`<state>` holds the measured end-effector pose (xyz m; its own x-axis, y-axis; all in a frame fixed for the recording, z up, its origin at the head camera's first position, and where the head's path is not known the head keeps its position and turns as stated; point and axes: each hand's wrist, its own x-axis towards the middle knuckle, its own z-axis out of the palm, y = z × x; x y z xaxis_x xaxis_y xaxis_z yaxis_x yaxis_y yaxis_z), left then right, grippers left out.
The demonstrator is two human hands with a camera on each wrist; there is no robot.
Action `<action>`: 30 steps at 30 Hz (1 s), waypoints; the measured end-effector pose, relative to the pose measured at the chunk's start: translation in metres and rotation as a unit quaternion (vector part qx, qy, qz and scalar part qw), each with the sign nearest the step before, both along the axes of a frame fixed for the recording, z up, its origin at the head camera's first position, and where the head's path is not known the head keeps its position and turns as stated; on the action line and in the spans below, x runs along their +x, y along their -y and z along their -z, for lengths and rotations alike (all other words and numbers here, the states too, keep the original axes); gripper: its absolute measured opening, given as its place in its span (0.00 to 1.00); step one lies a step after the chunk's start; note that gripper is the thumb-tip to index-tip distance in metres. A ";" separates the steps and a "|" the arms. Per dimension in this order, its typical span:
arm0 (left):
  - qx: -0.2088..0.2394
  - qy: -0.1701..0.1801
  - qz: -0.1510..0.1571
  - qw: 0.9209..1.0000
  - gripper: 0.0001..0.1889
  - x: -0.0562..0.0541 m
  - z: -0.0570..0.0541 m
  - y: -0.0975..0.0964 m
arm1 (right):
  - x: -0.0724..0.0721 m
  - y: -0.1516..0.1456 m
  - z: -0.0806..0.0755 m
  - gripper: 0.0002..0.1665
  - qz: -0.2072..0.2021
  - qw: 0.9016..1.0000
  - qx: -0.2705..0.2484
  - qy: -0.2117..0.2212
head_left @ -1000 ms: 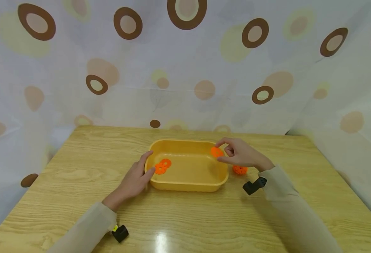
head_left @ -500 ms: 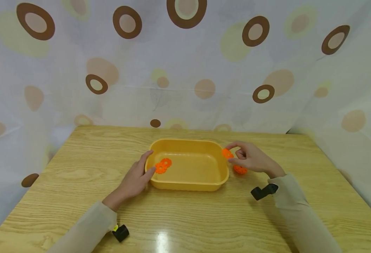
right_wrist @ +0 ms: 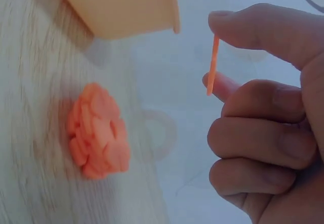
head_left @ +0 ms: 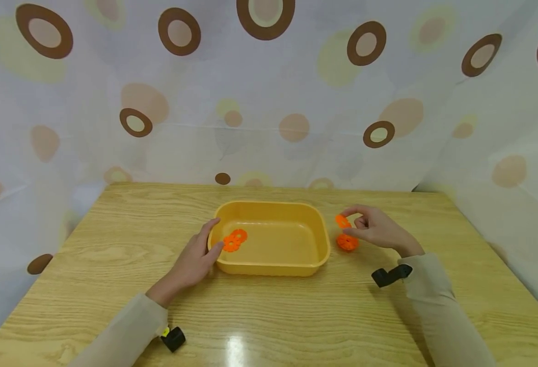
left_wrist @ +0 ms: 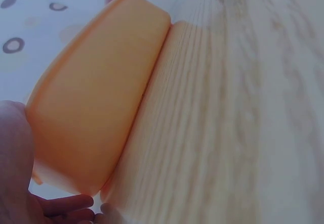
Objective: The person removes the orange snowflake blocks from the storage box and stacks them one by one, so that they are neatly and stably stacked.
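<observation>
My left hand (head_left: 191, 260) grips the left end of a yellow plastic tub (head_left: 269, 268), thumb over the rim and fingers along the outer wall. Inside the tub at that end lie two overlapping orange flower-shaped discs (head_left: 231, 244). Beyond the tub's right end, my right hand (head_left: 379, 229) pinches another thin orange flower-shaped disc (head_left: 342, 220) between thumb and index finger. In the right wrist view this disc (right_wrist: 213, 64) shows edge-on, its other fingers curled into the palm behind it. Below it on the table is a stack of orange flower-shaped discs (head_left: 347, 243).
The wooden table (head_left: 260, 311) reaches back to a white curtain (head_left: 269, 153) with brown and beige oval patterns, which also runs along both sides. A small black wrist camera (head_left: 173, 339) sits at the left cuff, another black camera (head_left: 390, 276) at the right.
My right hand has moved right with the pinched disc, from over the tub's right end to above the stack outside it. The left hand and the tub have stayed in place.
</observation>
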<state>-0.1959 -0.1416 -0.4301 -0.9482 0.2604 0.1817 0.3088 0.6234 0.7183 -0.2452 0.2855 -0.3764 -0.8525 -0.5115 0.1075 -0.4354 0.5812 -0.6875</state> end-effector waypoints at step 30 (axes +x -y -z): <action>0.006 -0.005 0.008 1.000 0.31 -0.001 0.002 -0.001 | -0.001 -0.006 0.015 0.22 0.012 0.988 0.143 0.050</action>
<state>-0.1968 -0.1410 -0.4321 -0.9423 0.2726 0.1945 0.3256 0.6096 0.7227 -0.2463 0.2913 -0.3916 -0.8643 -0.4875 -0.1235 -0.3568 0.7675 -0.5326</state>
